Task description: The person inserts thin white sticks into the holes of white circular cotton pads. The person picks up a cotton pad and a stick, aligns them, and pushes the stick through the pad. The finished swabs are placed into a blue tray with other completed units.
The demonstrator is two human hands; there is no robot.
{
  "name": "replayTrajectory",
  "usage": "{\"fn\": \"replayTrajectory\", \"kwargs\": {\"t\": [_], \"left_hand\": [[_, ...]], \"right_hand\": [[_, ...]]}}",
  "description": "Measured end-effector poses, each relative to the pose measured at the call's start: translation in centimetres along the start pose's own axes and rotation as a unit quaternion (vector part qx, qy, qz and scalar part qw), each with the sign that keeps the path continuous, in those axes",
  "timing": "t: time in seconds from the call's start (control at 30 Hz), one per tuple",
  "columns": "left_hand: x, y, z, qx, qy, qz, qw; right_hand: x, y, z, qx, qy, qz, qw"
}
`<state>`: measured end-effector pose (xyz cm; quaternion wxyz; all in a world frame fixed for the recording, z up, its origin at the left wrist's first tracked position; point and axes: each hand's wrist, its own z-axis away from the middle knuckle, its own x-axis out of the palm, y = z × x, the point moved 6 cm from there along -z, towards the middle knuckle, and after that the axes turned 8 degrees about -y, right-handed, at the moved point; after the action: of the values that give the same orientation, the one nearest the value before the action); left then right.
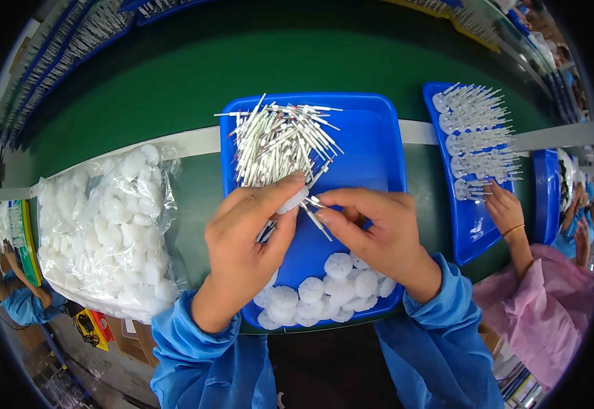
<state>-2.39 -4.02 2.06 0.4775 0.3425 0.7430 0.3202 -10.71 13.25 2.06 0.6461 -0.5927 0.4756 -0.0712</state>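
Over a blue tray (372, 160), my left hand (246, 235) pinches a small round white plastic piece (294, 200) between thumb and fingers. A few thin sticks also show under its curled fingers. My right hand (382, 228) is closed, its thumb and forefinger pinching thin white sticks (319, 225) at the edge of the round piece. Whether the sticks sit in the piece I cannot tell. Beyond my hands, a heap of thin white sticks (273, 146), some with dark reddish parts, fills the tray's far left. Loose round white pieces (338, 290) lie along its near edge.
A clear bag (106, 232) stuffed with round white pieces lies left of the tray on the green table (195, 177). To the right, another blue tray (477, 235) holds rows of round pieces with sticks; a co-worker's hand (505, 211) reaches into it. Stick-filled trays (92, 34) stand far left.
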Motion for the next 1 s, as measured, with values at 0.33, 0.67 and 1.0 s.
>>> {"fn": "replayTrajectory", "kwargs": {"t": [0.33, 0.67, 1.0], "left_hand": [[0.7, 1.2, 0.4, 0.026, -0.029, -0.135, 0.99], [1.1, 0.6, 1.5, -0.029, -0.013, -0.044, 0.999], [0.4, 0.0, 0.3, -0.023, -0.034, 0.065, 0.997]], "right_hand": [[0.1, -1.1, -0.2, -0.119, 0.06, 0.212, 0.968], [0.3, -1.7, -0.4, -0.131, 0.078, 0.173, 0.973], [-1.0, 0.3, -0.9, -0.081, 0.006, -0.054, 0.995]]}}
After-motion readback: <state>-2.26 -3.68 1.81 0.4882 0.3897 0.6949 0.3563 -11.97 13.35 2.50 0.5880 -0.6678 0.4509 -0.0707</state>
